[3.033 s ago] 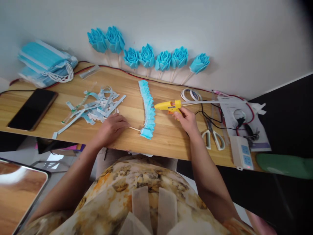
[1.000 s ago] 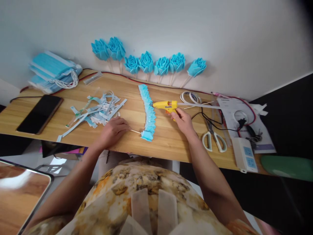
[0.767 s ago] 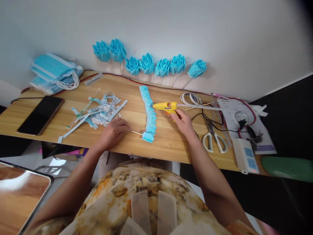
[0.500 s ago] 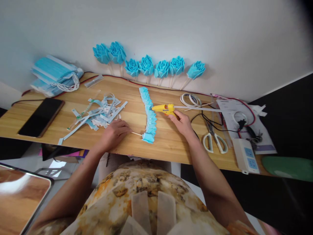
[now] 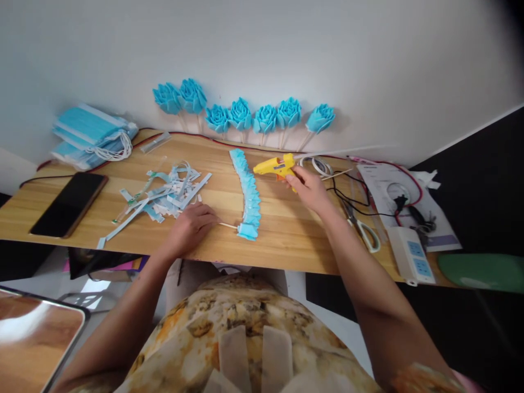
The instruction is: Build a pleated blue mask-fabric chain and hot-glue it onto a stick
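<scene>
My right hand grips a yellow hot glue gun, raised over the table with a long clear glue stick out of its back. Its nozzle points left, just right of a scalloped blue strip that lies curved on the wood. At the strip's near end, a blue piece is wrapped around the tip of a thin wooden stick. The stick's other end is pinched in the fingers of my left hand, which rests near the table's front edge.
Blue flowers on sticks lean along the wall. Cut scraps, a phone and stacked face masks lie left. To the right are scissors, tape rolls, cables, papers and a power strip.
My right hand has lifted the glue gun up and away from the strip, its rear swinging upward. My left hand stays in place with the stick. The view has shifted slightly.
</scene>
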